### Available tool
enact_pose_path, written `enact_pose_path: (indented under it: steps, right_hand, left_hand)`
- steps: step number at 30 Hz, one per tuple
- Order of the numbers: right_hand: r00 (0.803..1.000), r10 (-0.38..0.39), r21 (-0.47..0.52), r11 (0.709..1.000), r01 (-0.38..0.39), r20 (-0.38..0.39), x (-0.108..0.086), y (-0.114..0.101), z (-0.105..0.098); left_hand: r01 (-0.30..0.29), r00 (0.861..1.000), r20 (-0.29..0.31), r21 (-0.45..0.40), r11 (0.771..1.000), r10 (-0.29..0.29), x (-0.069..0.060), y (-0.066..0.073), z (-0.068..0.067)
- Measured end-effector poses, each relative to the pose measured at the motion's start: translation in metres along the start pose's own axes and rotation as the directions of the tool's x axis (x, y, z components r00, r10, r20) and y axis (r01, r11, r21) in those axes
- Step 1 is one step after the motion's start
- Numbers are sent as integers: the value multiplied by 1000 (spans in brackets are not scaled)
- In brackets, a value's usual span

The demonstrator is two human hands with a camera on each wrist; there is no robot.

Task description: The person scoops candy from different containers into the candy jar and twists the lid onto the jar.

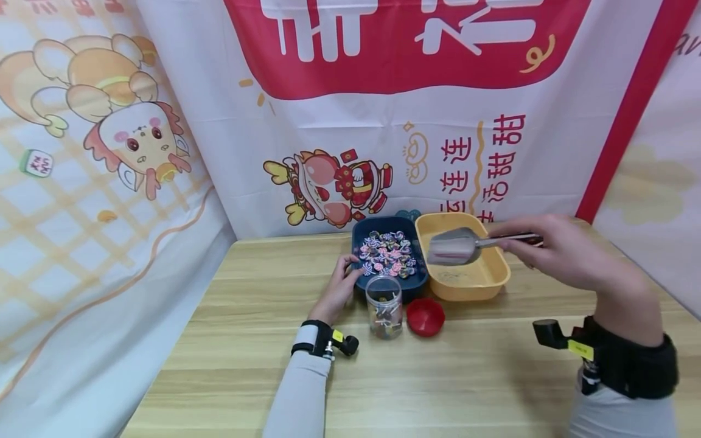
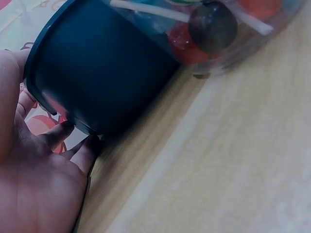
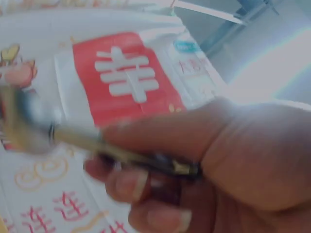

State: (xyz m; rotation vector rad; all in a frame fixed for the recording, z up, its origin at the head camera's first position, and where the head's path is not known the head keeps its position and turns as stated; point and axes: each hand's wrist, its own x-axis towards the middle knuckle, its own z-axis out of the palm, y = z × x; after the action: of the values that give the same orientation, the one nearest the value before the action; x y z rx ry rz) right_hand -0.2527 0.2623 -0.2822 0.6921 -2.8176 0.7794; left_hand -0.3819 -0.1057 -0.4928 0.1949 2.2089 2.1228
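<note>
My left hand [image 1: 338, 286] grips the left wall of a dark blue bin [image 1: 391, 293]; in the left wrist view its thumb is at the rim and its fingers [image 2: 87, 153] touch the outside near the base. Swirl-patterned candies [image 1: 386, 249] cover the bin's floor. With my right hand [image 1: 564, 249] I hold a metal scoop [image 1: 453, 246] by its handle, above the yellow bin [image 1: 495, 286]. The scoop's bowl looks empty. In the right wrist view the scoop handle [image 3: 87, 141] lies between thumb and curled fingers, blurred.
A clear open jar [image 1: 385, 307] with lollipops [image 2: 213, 26] stands before the blue bin. To its right lies a red dish-shaped piece [image 1: 426, 316], perhaps a lid. The wooden table [image 1: 438, 389] meets a printed cloth backdrop [image 1: 328, 121] behind the bins.
</note>
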Motion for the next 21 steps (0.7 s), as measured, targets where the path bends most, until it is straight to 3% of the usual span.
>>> enact_pose_path:
  steps: [4, 8, 16, 21]
  right_hand:
    - [992, 123, -75, 990, -122, 17, 8, 20, 0]
    - [981, 184, -82, 980, -180, 52, 20, 41, 10]
    - [983, 161, -105, 983, -152, 84, 34, 54, 25]
    - [973, 167, -44, 986, -162, 159, 37, 55, 29]
  left_hand:
    - [2, 1000, 2, 2, 1000, -2, 0, 2, 0]
    - [13, 1000, -1, -2, 1000, -13, -2, 1, -1]
    - [14, 1000, -6, -14, 1000, -14, -1, 1, 0]
    - [0, 1000, -10, -15, 1000, -1, 0, 1, 1]
